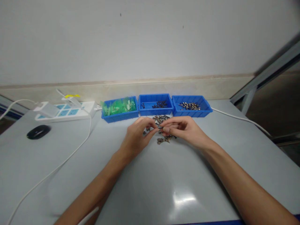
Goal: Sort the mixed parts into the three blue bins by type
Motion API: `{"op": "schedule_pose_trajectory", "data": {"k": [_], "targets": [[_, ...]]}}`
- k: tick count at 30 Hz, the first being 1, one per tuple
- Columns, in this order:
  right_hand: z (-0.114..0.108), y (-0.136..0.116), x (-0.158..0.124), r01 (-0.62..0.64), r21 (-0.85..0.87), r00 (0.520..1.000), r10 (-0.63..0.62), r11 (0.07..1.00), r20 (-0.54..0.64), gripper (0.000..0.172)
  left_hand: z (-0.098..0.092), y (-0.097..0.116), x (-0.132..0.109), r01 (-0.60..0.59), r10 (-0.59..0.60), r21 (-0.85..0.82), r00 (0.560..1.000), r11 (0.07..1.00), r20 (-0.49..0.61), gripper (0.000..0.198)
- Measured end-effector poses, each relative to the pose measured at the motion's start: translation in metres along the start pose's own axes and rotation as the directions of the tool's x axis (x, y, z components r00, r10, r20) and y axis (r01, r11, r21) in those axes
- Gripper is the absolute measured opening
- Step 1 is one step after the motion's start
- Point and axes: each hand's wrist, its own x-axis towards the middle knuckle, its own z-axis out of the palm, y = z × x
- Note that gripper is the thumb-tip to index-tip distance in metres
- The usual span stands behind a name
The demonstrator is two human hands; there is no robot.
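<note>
My left hand (pixel 138 132) and my right hand (pixel 181 128) meet fingertip to fingertip above a loose pile of small metal screws (pixel 162 129) on the grey table (pixel 150 184). Both hands are pinched together on one small dark part (pixel 160 127) between them. It is too small to name surely. Behind the pile stand three blue bins in a row: the left bin (pixel 119 110) holds green plastic pieces, the middle bin (pixel 155 104) holds dark screws, the right bin (pixel 191 106) holds silvery screws.
A white power strip (pixel 67 111) with plugs lies at the back left, its white cable (pixel 58 167) running toward me across the table. A black mouse (pixel 38 131) sits at the far left. Another white cable (pixel 236 118) runs off right. A wall stands behind.
</note>
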Motion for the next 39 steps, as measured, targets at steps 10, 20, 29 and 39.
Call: {"op": "schedule_pose_trajectory", "data": {"k": [10, 20, 29, 39], "targets": [[-0.015, 0.011, 0.011, 0.257, -0.025, 0.755, -0.217, 0.966, -0.619, 0.029, 0.013, -0.009, 0.002, -0.054, -0.029, 0.251, 0.948, 0.966, 0.316, 0.01], [-0.015, 0.01, 0.011, 0.236, -0.03, 0.725, -0.197, 0.971, -0.66, 0.028, 0.021, -0.011, 0.002, -0.119, -0.079, 0.462, 0.918, 0.879, 0.388, 0.011], [-0.008, 0.008, 0.008, 0.17, -0.158, 0.871, -0.223, 0.973, -0.438, 0.017, 0.008, -0.005, 0.004, -0.085, 0.047, 0.243, 0.986, 0.966, 0.161, 0.007], [0.001, 0.003, 0.002, 0.059, -0.058, 0.998, -0.061, 0.997, -0.034, 0.03, 0.001, 0.006, 0.005, -0.001, 0.0, 0.018, 1.0, 1.0, 0.012, 0.011]]}}
